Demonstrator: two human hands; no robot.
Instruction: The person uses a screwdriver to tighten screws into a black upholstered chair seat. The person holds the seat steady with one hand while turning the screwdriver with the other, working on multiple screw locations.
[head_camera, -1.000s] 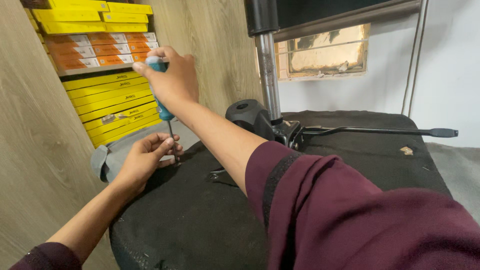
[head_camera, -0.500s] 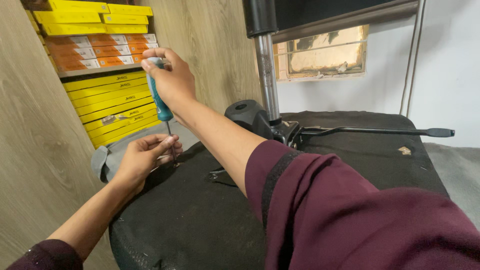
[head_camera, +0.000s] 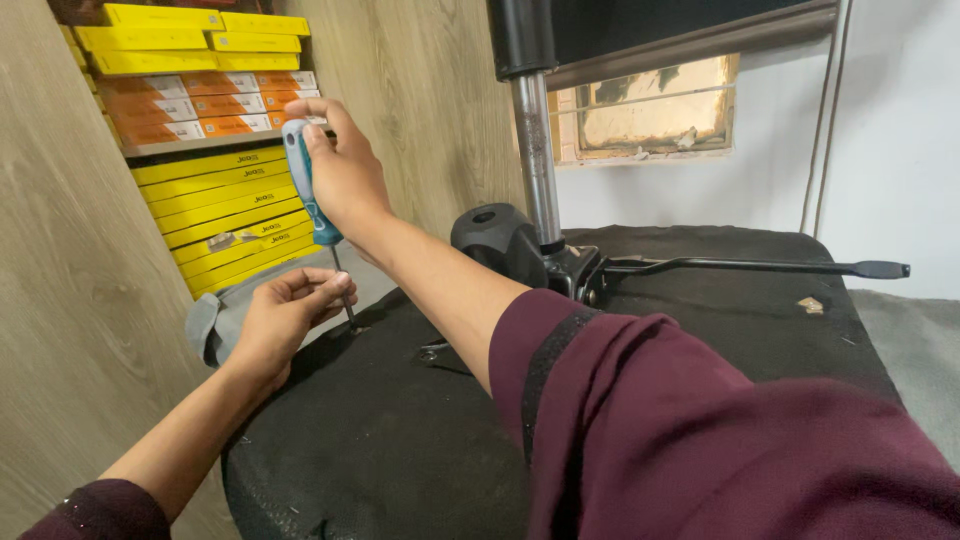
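Right hand (head_camera: 345, 175) closed round the screwdriver (head_camera: 305, 190) handle, upright, tip down on the black chair base (head_camera: 400, 430). Left hand (head_camera: 285, 315) pinches the shaft near the tip, maybe steadying a screw. Chrome post (head_camera: 535, 160), black knob (head_camera: 495, 240), lever (head_camera: 750, 266) just right; yellow boxes (head_camera: 225, 200) shelved behind.

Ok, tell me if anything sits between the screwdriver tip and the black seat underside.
Nothing visible does. The right hand holds the screwdriver upright, its shaft running straight down to the seat underside. The left hand pinches the shaft from the side, near the tip.
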